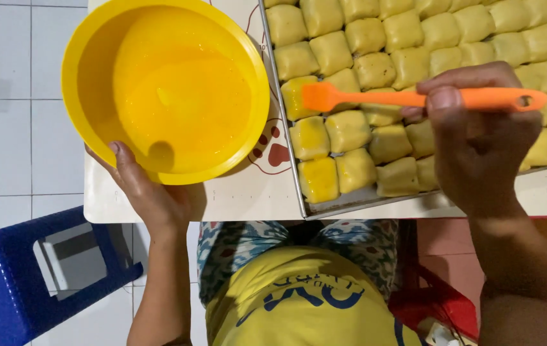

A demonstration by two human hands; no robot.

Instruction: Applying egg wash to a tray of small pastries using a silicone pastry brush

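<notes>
My left hand (148, 192) grips the near rim of a yellow bowl (87, 45) filled with yellow beaten egg, held tilted over the table's left end. My right hand (479, 141) holds an orange silicone brush (414, 97) by its handle. The brush head rests on a dough piece near the left edge of a metal baking tray (299, 192). The tray is packed with several rows of pale square dough pieces (376, 67). A few pieces at the tray's near left corner look glossy and more yellow.
A white mat (248, 198) with a red paw print lies under the bowl and tray on the table. A blue plastic stool (10, 282) stands on the white tiled floor at lower left. A red object sits at lower right.
</notes>
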